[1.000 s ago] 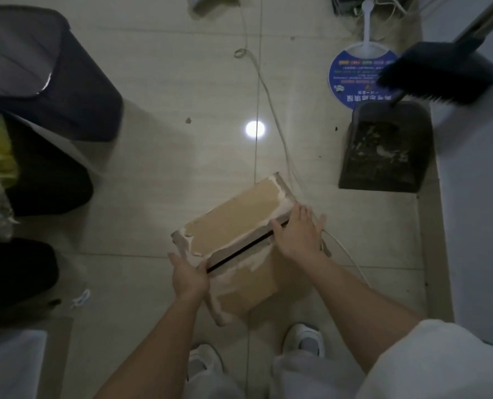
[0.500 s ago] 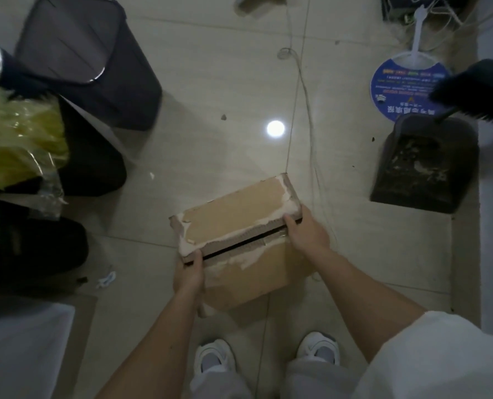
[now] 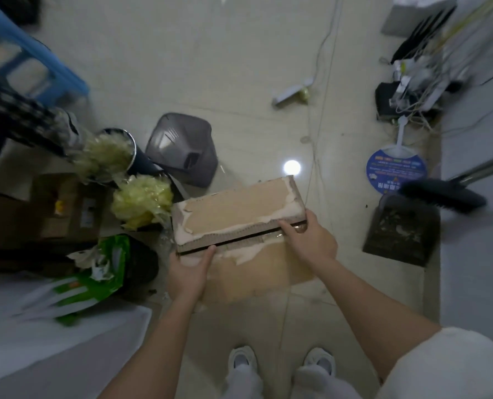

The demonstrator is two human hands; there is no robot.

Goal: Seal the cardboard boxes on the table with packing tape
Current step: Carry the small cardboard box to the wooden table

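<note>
Cardboard box (image 3: 233, 214) is the landmark: held in the air above the tiled floor (image 3: 210, 67) in front of the person, not on any table, long side running left to right, top flaps pushed down with a dark slit between them, so not sealed. Torn pale patches on both flaps look like old tape ripped off; no fresh tape on it that I can see. White tabletop (image 3: 38, 335), probably the table, sits below-left of the box, blurred. Grey bin (image 3: 182, 148) lies beyond the box's left end, tipped. Dustpan (image 3: 400, 231) stands right of the box, well apart, with a broom (image 3: 440, 194) head over it. Brown carton (image 3: 67, 208) is left of the box, flaps open, contents too dim to tell. Green bag (image 3: 101, 272) lies left of the box's near corner. Yellow plastic wad (image 3: 141, 200) sits just beside the box's left end. Round fan (image 3: 396, 168) lies on the floor right of the box. Left hand (image 3: 187, 272) grips the near-left corner, thumb up on the flap edge, fingers hidden underneath. Right hand (image 3: 311, 240) holds the right end at the slit, fingers curled over the flap edge. Progress: near zero, no tape roll in view, box needs setting down and taping; other boxes' state unclear.
</note>
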